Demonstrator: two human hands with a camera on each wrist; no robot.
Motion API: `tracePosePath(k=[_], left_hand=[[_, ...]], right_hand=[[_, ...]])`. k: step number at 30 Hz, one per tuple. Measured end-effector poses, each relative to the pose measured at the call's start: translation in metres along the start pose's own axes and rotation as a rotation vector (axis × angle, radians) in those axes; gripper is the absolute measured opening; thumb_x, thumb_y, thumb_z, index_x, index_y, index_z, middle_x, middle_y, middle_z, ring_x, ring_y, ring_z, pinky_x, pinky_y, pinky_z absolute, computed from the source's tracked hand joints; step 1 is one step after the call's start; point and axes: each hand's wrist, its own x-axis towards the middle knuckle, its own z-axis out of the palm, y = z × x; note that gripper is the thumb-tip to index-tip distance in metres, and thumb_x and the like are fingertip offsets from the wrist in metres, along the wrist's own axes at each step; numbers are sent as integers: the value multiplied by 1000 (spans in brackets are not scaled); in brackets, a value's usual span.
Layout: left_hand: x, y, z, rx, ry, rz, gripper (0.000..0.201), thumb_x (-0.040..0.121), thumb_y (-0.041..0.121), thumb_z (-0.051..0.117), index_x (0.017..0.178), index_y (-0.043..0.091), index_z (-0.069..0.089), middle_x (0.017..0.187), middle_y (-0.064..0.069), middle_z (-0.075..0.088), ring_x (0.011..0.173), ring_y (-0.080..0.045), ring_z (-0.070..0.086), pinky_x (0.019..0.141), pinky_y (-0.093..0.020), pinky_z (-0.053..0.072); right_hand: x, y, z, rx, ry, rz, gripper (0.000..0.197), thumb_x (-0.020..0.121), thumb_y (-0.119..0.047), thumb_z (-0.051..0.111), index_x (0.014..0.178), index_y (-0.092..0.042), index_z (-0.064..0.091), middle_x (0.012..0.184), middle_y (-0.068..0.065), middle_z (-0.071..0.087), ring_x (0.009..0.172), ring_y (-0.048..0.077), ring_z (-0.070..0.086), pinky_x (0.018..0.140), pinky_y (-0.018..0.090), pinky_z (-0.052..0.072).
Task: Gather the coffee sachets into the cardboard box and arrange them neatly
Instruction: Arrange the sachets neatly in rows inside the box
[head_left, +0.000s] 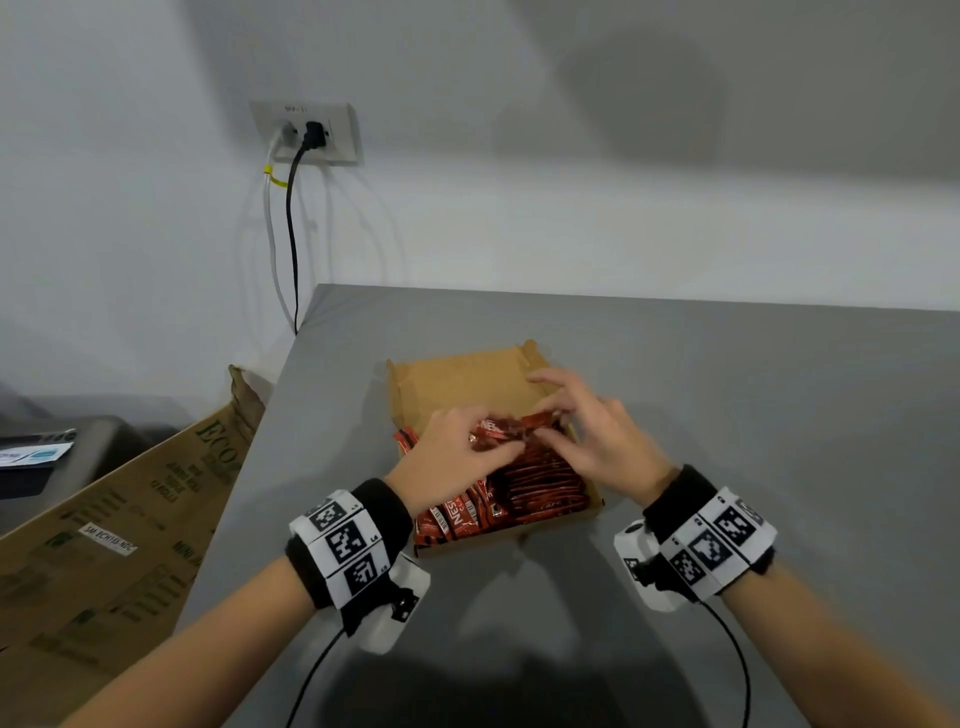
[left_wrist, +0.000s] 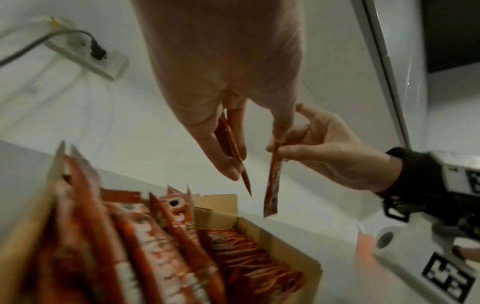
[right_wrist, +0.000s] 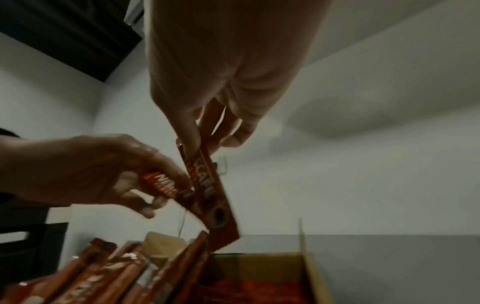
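Open brown cardboard box (head_left: 457, 379) on grey table (head_left: 727, 389), red coffee sachets (head_left: 540, 488) packed upright in its near half, left hand (head_left: 457, 447) pinching one red sachet (left_wrist: 235, 148) above them, right hand (head_left: 597, 431) pinching another sachet (right_wrist: 207, 185) beside it, wall socket (head_left: 306, 132) behind

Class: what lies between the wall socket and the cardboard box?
In the head view, only bare wall and grey tabletop separate wall socket and cardboard box.

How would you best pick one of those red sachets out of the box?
Pinch the top edge from above, as the right hand does with its sachet. The coffee sachets in the cardboard box stand packed on edge, so only their thin tops are exposed.
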Motion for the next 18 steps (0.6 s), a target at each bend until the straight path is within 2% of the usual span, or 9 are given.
tracePosePath(k=[2, 4, 7, 9, 11, 12, 14, 16, 18], left_hand=[[2, 6, 6, -24, -23, 35, 18, 83, 16, 68, 101, 14, 66, 88, 4, 66, 76, -6, 63, 72, -19, 54], [4, 3, 9, 19, 21, 48, 9, 84, 11, 66, 91, 16, 65, 79, 6, 64, 70, -9, 60, 63, -18, 50], [4, -3, 5, 15, 90, 21, 3, 86, 17, 65, 88, 17, 66, 78, 8, 66, 71, -5, 60, 64, -16, 48], [2, -4, 3, -41, 135, 0, 10, 85, 23, 66, 94, 20, 67, 83, 11, 67, 76, -1, 63, 70, -14, 50], [-1, 0, 5, -109, 133, -5, 8, 85, 24, 65, 92, 27, 64, 84, 13, 67, 77, 2, 63, 69, -12, 49], [-2, 1, 8, -101, 125, 7, 6, 86, 23, 65, 90, 27, 62, 84, 12, 67, 77, 2, 63, 68, -13, 49], [-4, -2, 14, -18, 122, 72, 3, 86, 21, 64, 87, 21, 61, 86, 9, 64, 81, -2, 60, 73, -15, 48], [-7, -10, 20, 63, 140, 124, 6, 83, 20, 67, 83, 18, 61, 92, 8, 59, 88, -3, 55, 81, -14, 44], [-11, -15, 24, 127, 139, 135, 8, 80, 22, 71, 81, 18, 63, 94, 9, 53, 89, -3, 52, 83, -11, 41]], right_hand=[[5, -6, 10, 86, -5, 18, 66, 80, -2, 69, 125, -34, 32, 93, -7, 57, 81, 3, 58, 82, 13, 48], [6, -9, 15, 121, 50, 2, 69, 78, -3, 72, 125, -35, 32, 94, -5, 53, 88, 9, 58, 86, 19, 49], [4, -4, 11, 50, 91, 12, 64, 79, -21, 72, 130, -31, 34, 104, -5, 53, 100, 3, 52, 93, 14, 43], [-1, 0, 9, 12, 13, 87, 56, 83, -32, 67, 131, -23, 41, 115, -6, 54, 105, 0, 50, 95, 13, 41], [-7, 3, 13, -22, -72, 88, 42, 86, -30, 64, 124, -14, 54, 112, -5, 60, 98, -2, 53, 90, 14, 43], [-10, 4, 16, -36, -74, 68, 35, 86, -26, 65, 117, -11, 59, 106, -6, 63, 93, -3, 54, 86, 11, 43], [-13, 7, 17, -33, -50, 83, 24, 84, -22, 68, 104, -9, 68, 95, -9, 65, 85, -6, 54, 80, 3, 40], [-15, 10, 11, -35, -78, 140, 20, 79, -23, 72, 94, -10, 72, 85, -11, 64, 77, -9, 55, 72, 1, 38], [-18, 11, 5, -71, -159, 179, 21, 76, -27, 74, 91, -12, 73, 81, -9, 65, 71, -13, 54, 65, 3, 38]])
